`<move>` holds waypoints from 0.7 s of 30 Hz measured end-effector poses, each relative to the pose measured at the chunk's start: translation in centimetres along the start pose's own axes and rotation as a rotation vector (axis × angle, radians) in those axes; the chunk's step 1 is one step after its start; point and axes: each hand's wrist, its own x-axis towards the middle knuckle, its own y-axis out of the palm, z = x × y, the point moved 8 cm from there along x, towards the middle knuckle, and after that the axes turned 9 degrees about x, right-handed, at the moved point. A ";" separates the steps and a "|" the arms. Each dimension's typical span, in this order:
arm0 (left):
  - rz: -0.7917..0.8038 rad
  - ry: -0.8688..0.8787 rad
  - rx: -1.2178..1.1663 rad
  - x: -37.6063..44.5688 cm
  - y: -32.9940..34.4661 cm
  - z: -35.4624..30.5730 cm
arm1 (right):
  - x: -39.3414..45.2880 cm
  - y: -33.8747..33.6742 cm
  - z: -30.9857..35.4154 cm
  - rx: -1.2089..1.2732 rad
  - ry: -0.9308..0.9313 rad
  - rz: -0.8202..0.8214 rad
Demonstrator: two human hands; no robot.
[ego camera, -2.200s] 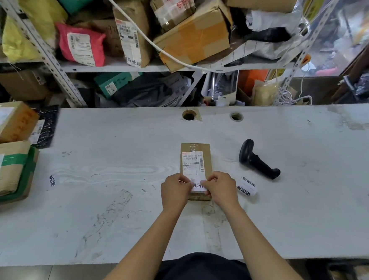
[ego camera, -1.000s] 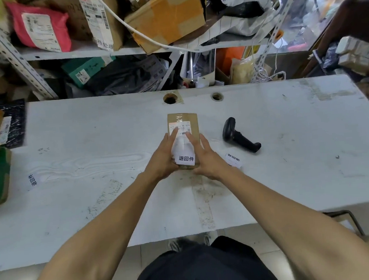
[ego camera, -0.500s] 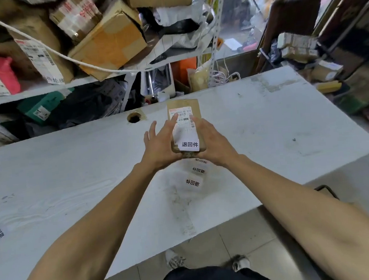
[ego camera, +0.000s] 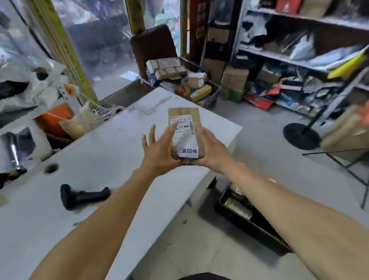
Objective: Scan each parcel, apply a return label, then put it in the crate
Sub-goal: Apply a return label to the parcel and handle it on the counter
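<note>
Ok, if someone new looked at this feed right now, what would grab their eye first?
The brown parcel held up between the left hand and right hand at centre frame, with its white return label on the near corner. Then the black scanner lying on the white table at lower left.

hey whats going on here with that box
A person is holding a small brown parcel up between both hands, left hand and right hand, above the white table's far end. A white return label is already stuck on it. The black scanner lies on the table, and a dark crate sits on the floor below.
</note>
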 end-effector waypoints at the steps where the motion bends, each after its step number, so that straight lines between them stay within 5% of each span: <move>1: 0.013 0.042 -0.004 1.7 1.1 -2.7 | -0.8 -2.3 -2.0 0.001 0.031 -0.034; 11: 0.129 0.471 -0.003 11.9 12.2 -24.4 | -11.1 -18.1 -18.0 -0.124 0.397 -0.317; 21: 0.275 0.594 -0.049 20.0 19.9 -33.9 | -11.7 -25.4 -28.6 -0.278 0.616 -0.395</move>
